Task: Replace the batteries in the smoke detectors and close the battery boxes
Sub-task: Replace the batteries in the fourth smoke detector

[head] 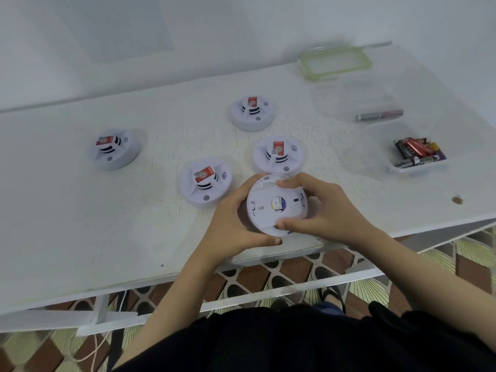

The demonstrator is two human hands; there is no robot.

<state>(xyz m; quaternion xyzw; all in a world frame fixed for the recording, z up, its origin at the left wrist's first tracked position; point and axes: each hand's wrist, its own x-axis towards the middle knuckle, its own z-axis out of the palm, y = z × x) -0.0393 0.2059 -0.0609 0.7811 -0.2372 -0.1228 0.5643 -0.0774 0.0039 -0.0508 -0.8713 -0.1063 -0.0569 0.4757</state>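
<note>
Head: left hand (236, 224), right hand (322, 208) grip detector (273, 194); edge (268, 256) perhaps close.

Left hand (230, 224) and right hand (319, 208) gripping upturned smoke detector (276, 204), four detectors (205, 182) beside, batteries (418, 154) in tub

A white counter (80, 210) is standing against a pale wall (241, 22), its painted top looking cracked and scuffed. A clear lid (335, 61) with a green rim is lying flat near the far right corner. A small brown mark (457, 200) is showing near the right front edge. Below, a white rail (268, 294) is running across. The floor (290, 272) is showing brown, black and cream patterned tiles, and a thin pale cable (94, 353) is trailing over them at the left. A black garment (295, 345) is filling the bottom of the view.
</note>
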